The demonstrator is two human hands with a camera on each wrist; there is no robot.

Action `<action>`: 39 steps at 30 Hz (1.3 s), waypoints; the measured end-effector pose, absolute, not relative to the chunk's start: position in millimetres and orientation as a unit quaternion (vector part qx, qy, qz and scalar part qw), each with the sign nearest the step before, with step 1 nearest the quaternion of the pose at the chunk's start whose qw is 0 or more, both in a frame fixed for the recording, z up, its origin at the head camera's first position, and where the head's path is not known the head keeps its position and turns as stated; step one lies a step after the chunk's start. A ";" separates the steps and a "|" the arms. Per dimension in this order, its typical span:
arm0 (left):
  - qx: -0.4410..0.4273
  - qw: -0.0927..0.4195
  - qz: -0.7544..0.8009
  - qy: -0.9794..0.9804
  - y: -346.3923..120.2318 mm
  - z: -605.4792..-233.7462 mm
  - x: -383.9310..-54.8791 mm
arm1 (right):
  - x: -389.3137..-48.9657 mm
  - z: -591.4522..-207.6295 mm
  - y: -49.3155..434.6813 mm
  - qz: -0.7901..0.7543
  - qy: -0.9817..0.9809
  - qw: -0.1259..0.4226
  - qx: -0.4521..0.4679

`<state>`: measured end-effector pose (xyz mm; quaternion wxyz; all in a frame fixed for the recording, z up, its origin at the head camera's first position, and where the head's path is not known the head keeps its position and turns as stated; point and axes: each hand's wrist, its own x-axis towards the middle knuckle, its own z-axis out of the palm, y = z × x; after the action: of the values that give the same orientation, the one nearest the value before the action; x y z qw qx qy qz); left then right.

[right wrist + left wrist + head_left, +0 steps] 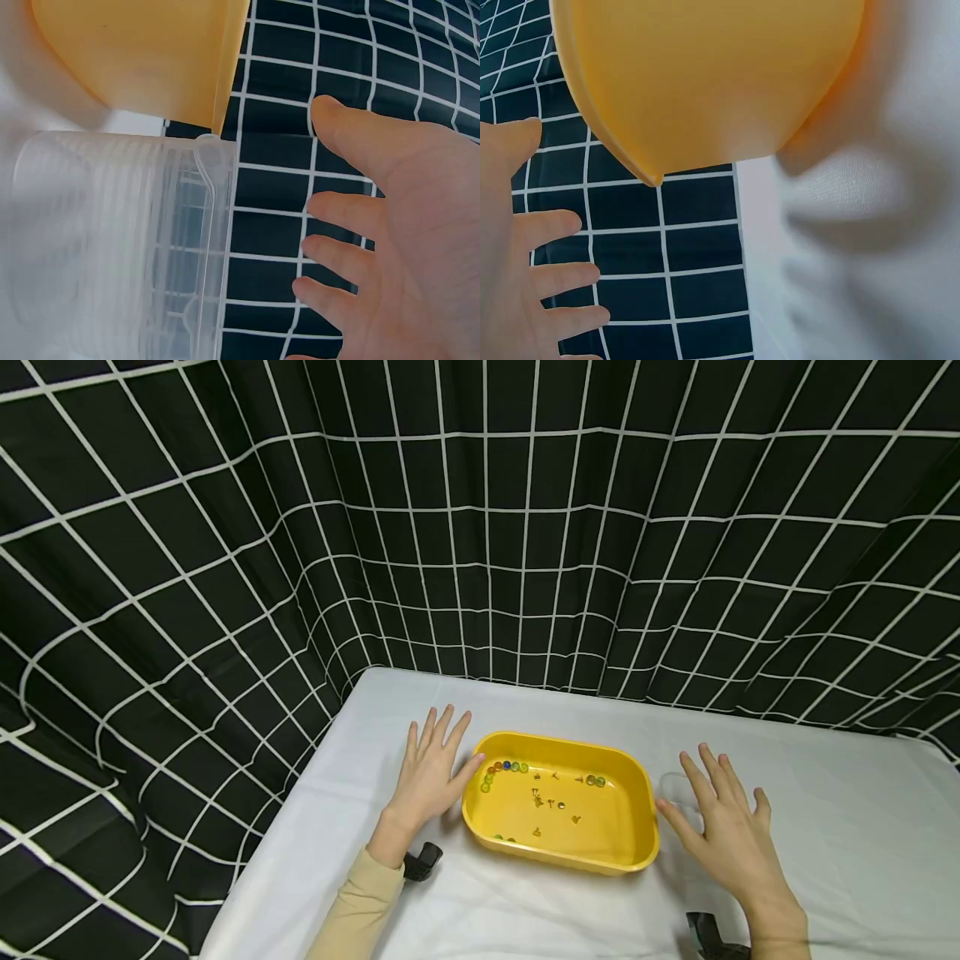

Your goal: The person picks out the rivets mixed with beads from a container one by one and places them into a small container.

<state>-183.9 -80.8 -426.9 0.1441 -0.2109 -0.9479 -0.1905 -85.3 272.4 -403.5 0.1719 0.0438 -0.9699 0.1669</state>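
Note:
A yellow plastic basin (607, 831) stands on the table between my two hands. Round glass marbles (507, 766) in green, yellow, orange and blue lie in it, mostly along the left side. Several small brass-coloured tacks (551, 803) are scattered over its bottom. My left hand (429, 777) hovers at the basin's left end, fingers spread, the thumb overlapping the rim in the head view. Beyond the right end is my right hand (731, 835), fingers also spread and holding nothing. A clear plastic container (112, 225) with ribbed walls stands under it, mostly covered by the hand in the head view.
White cloth (862, 835) covers the table. Black curtains (540, 543) with a white grid hang behind it and along the left side. A black wrist device (423, 862) shows beside the left wrist, another (712, 939) by the right one.

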 end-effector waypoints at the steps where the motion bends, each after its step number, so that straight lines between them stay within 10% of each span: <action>1: -0.212 0.144 -0.191 -0.948 -80.2 -426.8 -183.9 | -85.1 -403.2 273.1 0.166 -0.970 0.174 0.044; 39: -0.191 0.082 -0.339 -0.918 -81.0 -421.2 -173.2 | -104.3 -358.7 253.4 0.210 -0.948 0.222 0.093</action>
<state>-173.2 -81.0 -421.2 0.0818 -0.1907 -0.9176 -0.3390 -104.3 253.4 -358.7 0.2224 0.0931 -0.9475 0.2099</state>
